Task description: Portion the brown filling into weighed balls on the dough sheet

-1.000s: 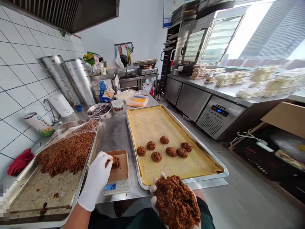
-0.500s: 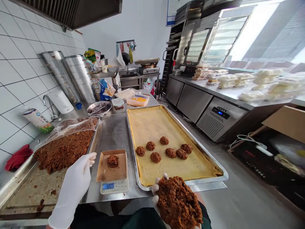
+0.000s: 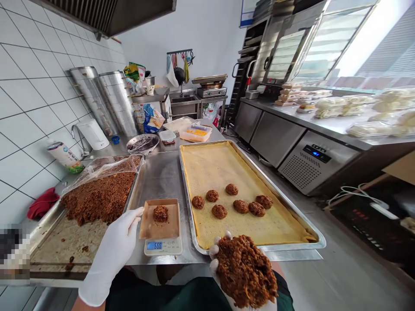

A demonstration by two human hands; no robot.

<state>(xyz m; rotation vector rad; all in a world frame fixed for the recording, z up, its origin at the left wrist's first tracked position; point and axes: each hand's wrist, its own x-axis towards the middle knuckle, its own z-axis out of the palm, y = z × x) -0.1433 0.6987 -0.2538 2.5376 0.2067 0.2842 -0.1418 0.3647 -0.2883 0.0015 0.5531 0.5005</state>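
Head view: scale [image 3: 164,247] on steel table [image 3: 158,177], tiled wall [image 3: 35,101] alongside.

Left hand [image 3: 116,242] white-gloved past the wrist, fingers drawn close together and pointing forward, bare forearm entering low; right hand [image 3: 214,251], also gloved, held low before the body, cupped, fingertips curled upward, palm hidden.

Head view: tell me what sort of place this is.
Probably a commercial kitchen or bakery, judging by the digital scale, lined baking tray and extractor hood.
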